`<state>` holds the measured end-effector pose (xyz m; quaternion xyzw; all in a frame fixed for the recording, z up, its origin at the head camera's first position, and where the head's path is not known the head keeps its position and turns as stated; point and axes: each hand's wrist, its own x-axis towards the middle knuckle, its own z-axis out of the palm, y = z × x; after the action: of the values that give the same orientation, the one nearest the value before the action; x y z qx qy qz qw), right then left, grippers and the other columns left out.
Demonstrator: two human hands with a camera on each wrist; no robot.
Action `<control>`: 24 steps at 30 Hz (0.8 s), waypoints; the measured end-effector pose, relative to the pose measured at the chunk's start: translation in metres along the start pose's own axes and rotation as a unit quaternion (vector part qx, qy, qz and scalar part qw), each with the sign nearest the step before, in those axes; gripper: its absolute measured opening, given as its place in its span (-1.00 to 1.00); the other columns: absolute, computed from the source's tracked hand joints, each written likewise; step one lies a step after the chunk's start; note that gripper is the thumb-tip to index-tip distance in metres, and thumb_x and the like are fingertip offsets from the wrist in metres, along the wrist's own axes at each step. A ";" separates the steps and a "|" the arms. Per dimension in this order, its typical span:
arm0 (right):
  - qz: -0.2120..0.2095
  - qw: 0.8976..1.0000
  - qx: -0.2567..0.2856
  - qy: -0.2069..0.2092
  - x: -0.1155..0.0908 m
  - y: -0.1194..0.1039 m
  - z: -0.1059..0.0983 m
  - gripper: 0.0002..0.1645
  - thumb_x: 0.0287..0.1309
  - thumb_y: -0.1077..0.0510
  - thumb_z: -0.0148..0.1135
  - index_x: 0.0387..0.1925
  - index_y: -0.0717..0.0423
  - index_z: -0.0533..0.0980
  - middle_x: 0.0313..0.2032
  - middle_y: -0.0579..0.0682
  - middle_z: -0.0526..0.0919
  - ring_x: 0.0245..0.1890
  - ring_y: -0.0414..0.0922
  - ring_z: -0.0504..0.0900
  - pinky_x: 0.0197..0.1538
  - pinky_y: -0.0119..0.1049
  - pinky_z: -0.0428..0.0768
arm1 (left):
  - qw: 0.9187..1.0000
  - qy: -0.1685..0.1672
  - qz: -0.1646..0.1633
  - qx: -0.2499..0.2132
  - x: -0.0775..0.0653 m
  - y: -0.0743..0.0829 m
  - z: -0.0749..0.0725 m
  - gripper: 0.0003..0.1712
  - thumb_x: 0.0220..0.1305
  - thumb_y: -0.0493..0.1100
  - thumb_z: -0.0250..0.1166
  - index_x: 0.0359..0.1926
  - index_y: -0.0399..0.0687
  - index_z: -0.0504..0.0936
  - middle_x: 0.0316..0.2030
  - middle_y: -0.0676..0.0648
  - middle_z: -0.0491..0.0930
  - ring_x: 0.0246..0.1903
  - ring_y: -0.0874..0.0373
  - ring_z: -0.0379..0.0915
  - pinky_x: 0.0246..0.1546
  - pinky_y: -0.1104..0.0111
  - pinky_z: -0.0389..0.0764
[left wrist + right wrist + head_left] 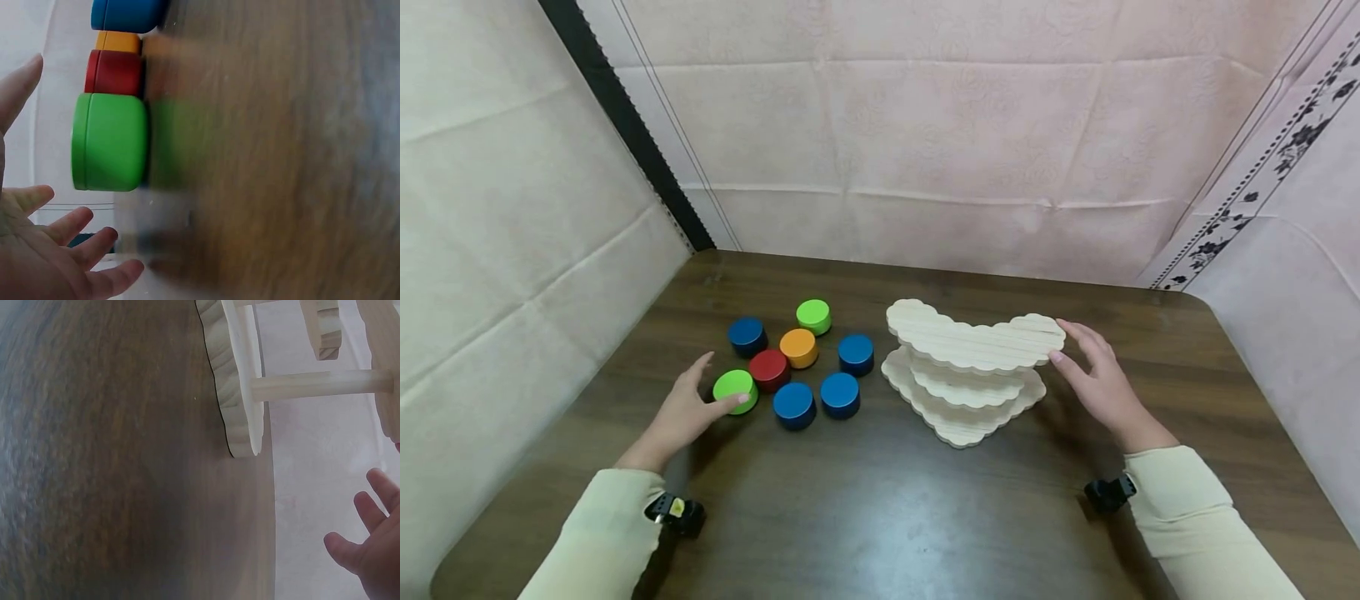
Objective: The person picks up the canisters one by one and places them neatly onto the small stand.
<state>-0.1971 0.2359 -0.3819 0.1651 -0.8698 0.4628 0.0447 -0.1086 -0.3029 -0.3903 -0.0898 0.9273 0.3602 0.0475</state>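
My left hand (681, 417) is spread around a round green container (735, 390), its thumb over the near side. In the left wrist view the green container (111, 142) has a lid seam, and the fingers stand apart below it. Close by are a red container (770, 369), an orange container (799, 347), another green container (814, 316) and several blue ones (840, 394). On the right stands a pale wooden tiered stand (970, 340) with scalloped edges. My right hand (1101, 379) is at the right end of its top tier, thumb and index fingertips at the edge, other fingers extended.
Both things stand on a dark brown wooden table (880, 508). Pale cloth (925, 133) hangs behind it and along both sides. A round dowel (322, 385) joins the stand's lower and upper tiers. Each wrist wears a small black camera (683, 515).
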 end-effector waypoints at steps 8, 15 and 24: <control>0.012 1.000 0.015 -0.003 0.000 0.001 0.001 -0.31 0.38 0.06 0.07 0.44 0.16 0.14 0.41 0.34 0.04 0.40 0.32 -0.09 0.22 0.45 -0.03 | 0.998 -0.003 -0.038 -0.049 0.005 -0.008 0.002 0.27 0.12 0.21 0.38 0.50 -0.21 -0.26 0.40 -0.45 -0.03 0.36 -0.37 -0.05 0.27 -0.21 0.13; 0.023 0.999 0.021 -0.006 0.001 0.003 0.000 -0.30 0.39 0.05 0.05 0.45 0.15 0.11 0.42 0.34 0.00 0.40 0.32 -0.09 0.22 0.44 -0.01 | 0.999 0.016 -0.024 -0.015 0.006 -0.017 0.007 0.27 0.01 0.21 0.46 0.48 -0.22 -0.10 0.38 -0.46 -0.06 0.24 -0.40 -0.17 0.13 -0.24 0.14; 0.023 0.999 0.033 -0.011 0.002 0.003 0.002 -0.29 0.40 0.06 0.03 0.46 0.13 0.09 0.42 0.33 -0.02 0.40 0.33 -0.08 0.22 0.44 0.00 | 0.999 0.007 -0.054 -0.002 0.010 -0.020 0.010 0.27 -0.05 0.26 0.48 0.47 -0.21 -0.03 0.39 -0.47 -0.15 0.23 -0.40 -0.19 0.13 -0.25 0.17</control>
<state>-0.1999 0.2360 -0.3851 0.1515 -0.8580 0.4904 0.0190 -0.1138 -0.3124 -0.4123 -0.1422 0.9209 0.3579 0.0606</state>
